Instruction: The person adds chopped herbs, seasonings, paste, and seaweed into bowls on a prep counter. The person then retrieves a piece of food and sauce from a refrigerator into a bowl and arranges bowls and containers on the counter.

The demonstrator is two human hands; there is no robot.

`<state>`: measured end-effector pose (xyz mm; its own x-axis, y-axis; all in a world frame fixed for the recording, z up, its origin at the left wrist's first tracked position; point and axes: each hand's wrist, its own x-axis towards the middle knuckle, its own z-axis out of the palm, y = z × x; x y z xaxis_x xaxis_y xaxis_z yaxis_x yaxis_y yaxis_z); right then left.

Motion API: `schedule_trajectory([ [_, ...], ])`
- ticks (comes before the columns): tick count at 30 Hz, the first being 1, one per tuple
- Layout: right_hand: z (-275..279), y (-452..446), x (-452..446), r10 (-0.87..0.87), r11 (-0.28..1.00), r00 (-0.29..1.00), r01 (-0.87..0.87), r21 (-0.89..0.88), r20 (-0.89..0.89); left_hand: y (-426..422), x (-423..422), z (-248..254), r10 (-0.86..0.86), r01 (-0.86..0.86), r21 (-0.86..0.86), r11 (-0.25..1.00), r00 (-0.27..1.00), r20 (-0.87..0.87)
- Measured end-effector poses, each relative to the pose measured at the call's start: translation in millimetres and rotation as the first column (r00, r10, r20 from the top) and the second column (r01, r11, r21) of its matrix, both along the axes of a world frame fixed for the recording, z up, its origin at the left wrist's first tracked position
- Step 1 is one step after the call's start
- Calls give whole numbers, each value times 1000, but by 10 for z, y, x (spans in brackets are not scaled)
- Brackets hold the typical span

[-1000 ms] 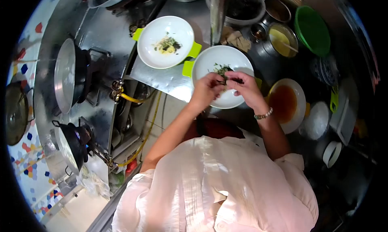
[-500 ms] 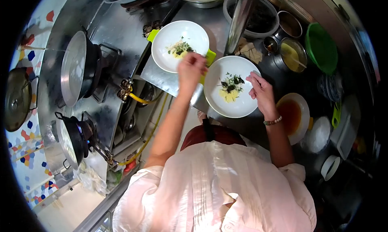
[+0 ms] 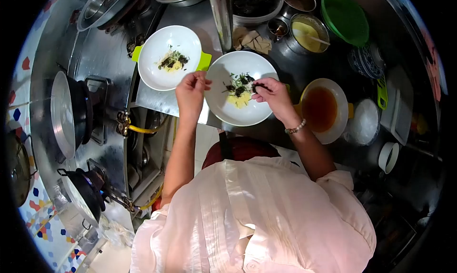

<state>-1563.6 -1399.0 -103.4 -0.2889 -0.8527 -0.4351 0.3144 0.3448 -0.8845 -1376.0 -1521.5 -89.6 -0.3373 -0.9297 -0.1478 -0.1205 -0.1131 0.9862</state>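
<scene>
"What has the right hand (image 3: pixel 276 95) got there?"

"A dark clump (image 3: pixel 260 88), pinched between thumb and fingers, above the right side of the near bowl (image 3: pixel 238 62). Half a second ago that hand was beside the rim and I couldn't see anything in it."

"And the left hand (image 3: pixel 191 91)?"

"It was over the edge of the far bowl (image 3: pixel 183 39); now it's between the two bowls, by the near one's left rim. Fingertips drawn together, but I can't tell whether they hold anything."

"The far bowl looks different too."

"Its food (image 3: pixel 173 61), up and left of the left fingers, shows more dark shreds now. I'd say that brings it closer to the near pile (image 3: pixel 239 88), lying between the hands: yellow, green and dark in both."

"And the sauce bowl (image 3: pixel 342 98)?"

"Just right of the right hand, red sauce in it, with neither hand's fingers on it."
</scene>
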Motion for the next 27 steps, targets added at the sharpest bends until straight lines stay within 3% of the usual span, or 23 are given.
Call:
schedule_trajectory([
  [1,-16,11,0,-5,1000,998,4,-17,-61,99,-39,-5,-21,22,18,1000,999,-38],
  [3,7,59,47,-46,999,999,46,7,-9,303,-107,23,-187,196,162,967,980,-69],
  [5,40,127,93,78,997,981,-78,7,-177,547,-248,40,-256,299,337,893,952,-167],
  [6,-30,172,138,42,996,975,-59,-73,-217,643,-312,18,-295,350,350,869,934,-202],
  [10,31,279,114,49,999,978,-50,0,-205,822,-384,-58,-279,333,339,880,939,-199],
  [12,-40,339,56,-81,996,974,85,-8,213,810,-380,-21,-217,282,387,878,955,-204],
  [14,-34,380,-57,-140,986,945,160,-47,296,760,-365,-33,-198,245,380,892,967,-159],
  [18,31,451,-252,-65,996,980,76,-54,186,705,-411,-101,-339,313,204,928,934,108],
  [21,49,478,-309,-103,989,982,118,-88,158,703,-552,-72,-328,341,31,939,869,369],
  [23,44,551,-388,-127,986,982,140,-92,137,700,-587,-67,-333,352,34,935,844,420],
  [25,3,435,-439,-161,974,972,185,-134,173,694,-527,-217,-328,372,-63,926,878,349],
  [27,103,210,-561,-131,982,991,131,-139,4,729,-573,-213,-266,350,-206,914,899,347],
])
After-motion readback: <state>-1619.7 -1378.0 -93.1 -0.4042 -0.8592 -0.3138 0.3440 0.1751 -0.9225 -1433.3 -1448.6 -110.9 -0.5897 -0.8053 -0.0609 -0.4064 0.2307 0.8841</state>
